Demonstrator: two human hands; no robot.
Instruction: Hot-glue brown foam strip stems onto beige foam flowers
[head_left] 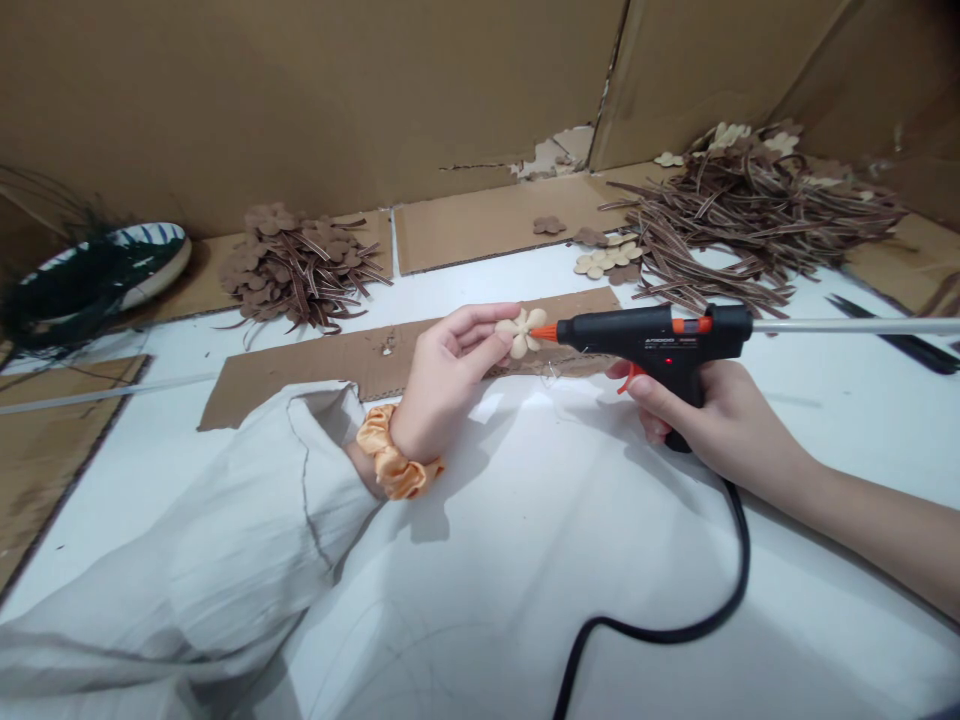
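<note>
My left hand [457, 365], with an orange scrunchie [394, 455] at its wrist, pinches a cream flower cutout [519, 336] by its left petals. My right hand [682, 400] is wrapped round the handle of a black hot glue gun [637, 330], a finger at the orange trigger. The gun's orange nozzle points left, its tip at the flower's middle. A clear glue stick [847, 326] sticks out of its back end, and a small red light glows on its body. Beneath the flower lies a cardboard strip [300, 375] with glue marks.
Brown strips and flower cutouts are heaped at back left [300, 265]. A larger pile of strips [750, 220] stands at back right, near black tweezers [900, 335]. A bowl [161, 265] of dark green strands sits far left. The gun's black cord [675, 632] curves across the white table.
</note>
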